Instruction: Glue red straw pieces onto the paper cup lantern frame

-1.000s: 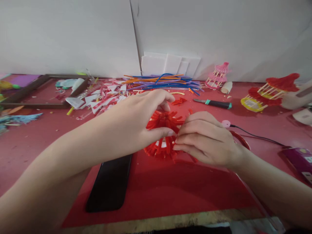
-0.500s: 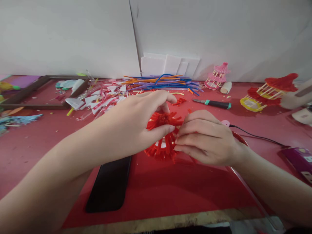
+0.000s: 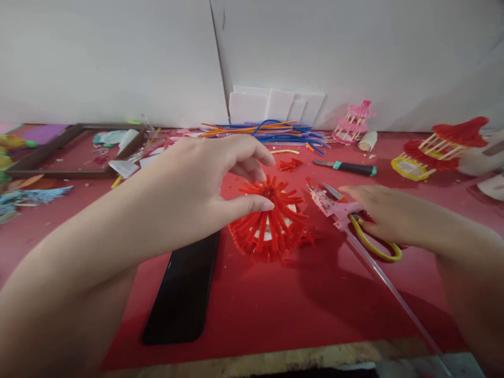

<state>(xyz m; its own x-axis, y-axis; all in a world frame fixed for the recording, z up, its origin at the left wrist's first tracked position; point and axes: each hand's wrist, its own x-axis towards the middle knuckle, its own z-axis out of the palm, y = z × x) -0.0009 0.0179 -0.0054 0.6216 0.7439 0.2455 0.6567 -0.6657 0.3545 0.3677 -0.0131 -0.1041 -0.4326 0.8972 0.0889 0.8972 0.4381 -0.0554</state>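
A red craft piece [image 3: 271, 226] made of fuzzy strips stands on the red table, its strips fanning from a central top over a pale, ring-shaped part. Beside its upper left is my left hand [image 3: 232, 184], fingers curved and spread from the thumb, whose tip is by the strips. My right hand [image 3: 386, 210] is at the right, over a pink glue gun [image 3: 342, 211] and scissors with yellow handles [image 3: 374, 244]. Its fingertips are mostly hidden, so its grip is unclear. A long clear stick [image 3: 394, 291] runs from the gun toward the front edge.
A black phone [image 3: 183, 294] lies left of the craft piece. Behind are fuzzy sticks [image 3: 263, 131], red scraps [image 3: 289, 165] and a cutter knife [image 3: 348, 168]. Small pink [image 3: 354, 123] and red [image 3: 441, 147] towers stand at the right; a brown frame [image 3: 63, 173] lies far left.
My right hand has left the craft piece and moved right, over the glue gun and scissors, which now show. My left hand has shifted slightly left, its fingers still curved.
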